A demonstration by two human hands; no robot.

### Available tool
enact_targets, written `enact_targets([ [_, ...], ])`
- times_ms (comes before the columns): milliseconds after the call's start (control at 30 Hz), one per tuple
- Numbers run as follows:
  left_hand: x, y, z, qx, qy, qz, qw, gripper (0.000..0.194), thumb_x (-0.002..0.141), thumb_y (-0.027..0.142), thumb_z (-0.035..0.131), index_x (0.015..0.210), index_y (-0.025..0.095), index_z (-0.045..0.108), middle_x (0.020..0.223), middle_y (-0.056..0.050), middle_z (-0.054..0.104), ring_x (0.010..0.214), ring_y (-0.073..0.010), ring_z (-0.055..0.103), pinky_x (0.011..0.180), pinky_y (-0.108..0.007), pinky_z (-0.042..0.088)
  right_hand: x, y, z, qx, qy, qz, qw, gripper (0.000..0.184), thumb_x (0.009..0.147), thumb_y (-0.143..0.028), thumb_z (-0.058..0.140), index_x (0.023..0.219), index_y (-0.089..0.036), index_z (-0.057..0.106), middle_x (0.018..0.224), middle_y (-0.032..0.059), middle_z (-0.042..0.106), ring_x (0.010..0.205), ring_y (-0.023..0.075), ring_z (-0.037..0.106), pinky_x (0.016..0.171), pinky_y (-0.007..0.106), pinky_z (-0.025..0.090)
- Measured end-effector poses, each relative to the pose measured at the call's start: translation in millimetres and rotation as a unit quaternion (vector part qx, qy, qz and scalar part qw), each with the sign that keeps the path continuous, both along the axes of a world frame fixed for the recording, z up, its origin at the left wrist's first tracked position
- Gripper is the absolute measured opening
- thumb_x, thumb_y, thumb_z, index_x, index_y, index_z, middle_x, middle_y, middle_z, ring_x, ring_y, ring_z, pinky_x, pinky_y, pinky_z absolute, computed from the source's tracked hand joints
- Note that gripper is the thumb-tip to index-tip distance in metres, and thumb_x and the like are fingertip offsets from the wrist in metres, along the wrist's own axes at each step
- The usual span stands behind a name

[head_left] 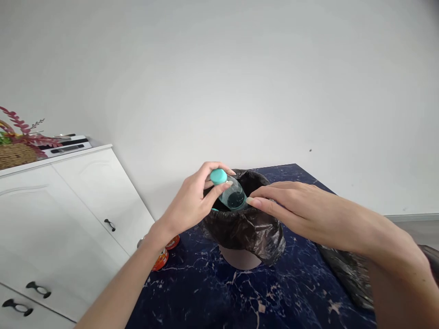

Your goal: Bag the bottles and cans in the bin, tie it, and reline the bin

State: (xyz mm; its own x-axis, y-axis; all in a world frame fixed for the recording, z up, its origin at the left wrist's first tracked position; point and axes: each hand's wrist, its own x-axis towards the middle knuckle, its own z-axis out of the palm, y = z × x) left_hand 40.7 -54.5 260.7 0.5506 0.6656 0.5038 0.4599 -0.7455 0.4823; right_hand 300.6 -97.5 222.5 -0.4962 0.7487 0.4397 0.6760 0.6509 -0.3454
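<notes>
A clear bottle (236, 194) with a teal cap (218, 176) lies tilted over the mouth of a small bin lined with a black plastic bag (240, 230). My left hand (195, 196) is closed around its cap end, thumb on the near side. At the base end, my right hand (291, 203) has its thumb and fingertips pinched against the bottle; part of its grip is hidden. The bag folds over the rim, and the bin's pale lower wall (238, 258) shows below. A bit of teal (215, 209) peeks out at the rim.
The bin stands on a dark blue marbled tabletop (206, 292) against a white wall. Orange-red containers (160, 260) sit at left, partly behind my left forearm. Black plastic (346, 269) lies at right. A white cabinet (68, 219) bears a wicker basket (17, 155).
</notes>
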Motion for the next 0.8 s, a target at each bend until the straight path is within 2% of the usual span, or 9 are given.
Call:
enact_targets([
  [100, 6, 9, -3.5, -0.053, 0.048, -0.006, 0.997, 0.021, 0.109, 0.037, 0.062, 0.128, 0.028, 0.063, 0.138, -0.005, 0.072, 0.116, -0.0213, 0.075, 0.098, -0.036, 0.062, 0, -1, 0.5, -0.023, -0.007, -0.01, 1.0, 0.061, 0.111, -0.067, 0.029, 0.121, -0.031, 0.078, 0.132, 0.0059, 0.078, 0.114, 0.0307, 0.075, 0.101, 0.049, 0.056],
  [167, 9, 14, -4.1, -0.054, 0.101, -0.007, 0.993, 0.02, 0.109, 0.036, 0.06, 0.127, 0.03, 0.066, 0.135, -0.003, 0.073, 0.116, -0.0217, 0.074, 0.097, -0.037, 0.06, -1, -1, 1.0, -0.035, -0.011, -0.014, 0.999, 0.064, 0.111, -0.069, 0.027, 0.124, -0.031, 0.076, 0.138, 0.0052, 0.075, 0.118, 0.0314, 0.073, 0.105, 0.051, 0.054],
  [300, 11, 18, -3.9, -0.043, 0.191, -0.027, 0.98, 0.023, 0.11, 0.039, 0.058, 0.127, 0.03, 0.072, 0.131, -0.002, 0.076, 0.118, -0.0237, 0.072, 0.098, -0.04, 0.056, -1, -1, 1.1, -0.045, -0.013, -0.016, 0.999, 0.064, 0.111, -0.069, 0.027, 0.128, -0.029, 0.075, 0.137, 0.0069, 0.076, 0.119, 0.0321, 0.073, 0.109, 0.053, 0.052],
  [433, 6, 15, -5.8, -0.017, 0.142, -0.01, 0.99, 0.033, 0.115, 0.043, 0.046, 0.127, 0.031, 0.074, 0.13, -0.002, 0.078, 0.12, -0.0225, 0.072, 0.104, -0.04, 0.056, -2, -1, 0.9, -0.056, -0.006, -0.016, 0.998, 0.063, 0.11, -0.072, 0.028, 0.124, -0.032, 0.075, 0.138, 0.0041, 0.075, 0.123, 0.0323, 0.071, 0.109, 0.055, 0.052],
  [567, -16, 15, -13.4, 0.046, 0.0, 0.092, 0.995, 0.034, 0.115, 0.044, 0.046, 0.127, 0.027, 0.072, 0.135, -0.005, 0.076, 0.128, -0.0243, 0.07, 0.11, -0.042, 0.055, -2, -1, 1.1, -0.059, -0.002, -0.018, 0.998, 0.061, 0.109, -0.072, 0.029, 0.132, -0.036, 0.073, 0.144, -0.0004, 0.073, 0.13, 0.031, 0.069, 0.109, 0.054, 0.052],
  [667, -51, 21, -26.0, 0.091, -0.083, 0.194, 0.973, 0.036, 0.114, 0.048, 0.045, 0.129, 0.025, 0.068, 0.142, -0.008, 0.072, 0.139, -0.0261, 0.064, 0.115, -0.044, 0.052, -3, -1, 0.6, -0.06, -0.01, -0.017, 0.998, 0.065, 0.109, -0.073, 0.026, 0.132, -0.036, 0.073, 0.144, -0.0001, 0.073, 0.131, 0.0314, 0.069, 0.109, 0.054, 0.052],
  [733, -81, 27, -38.0, 0.098, -0.058, 0.287, 0.951, 0.041, 0.112, 0.052, 0.044, 0.131, 0.024, 0.065, 0.145, -0.009, 0.07, 0.144, -0.029, 0.059, 0.116, -0.046, 0.05, -3, -1, -0.4, -0.058, -0.016, -0.016, 0.998, 0.067, 0.109, -0.074, 0.024, 0.133, -0.035, 0.073, 0.145, 0.0007, 0.072, 0.132, 0.0322, 0.068, 0.108, 0.054, 0.053],
  [800, -110, 32, -52.1, 0.086, 0.042, 0.385, 0.918, 0.053, 0.107, 0.059, 0.043, 0.139, 0.021, 0.06, 0.151, -0.013, 0.065, 0.145, -0.0336, 0.057, 0.117, -0.049, 0.048, -3, -1, -1.9, -0.056, -0.02, -0.018, 0.998, 0.068, 0.109, -0.075, 0.024, 0.134, -0.035, 0.072, 0.146, 0.0005, 0.072, 0.134, 0.0328, 0.067, 0.108, 0.055, 0.053],
])
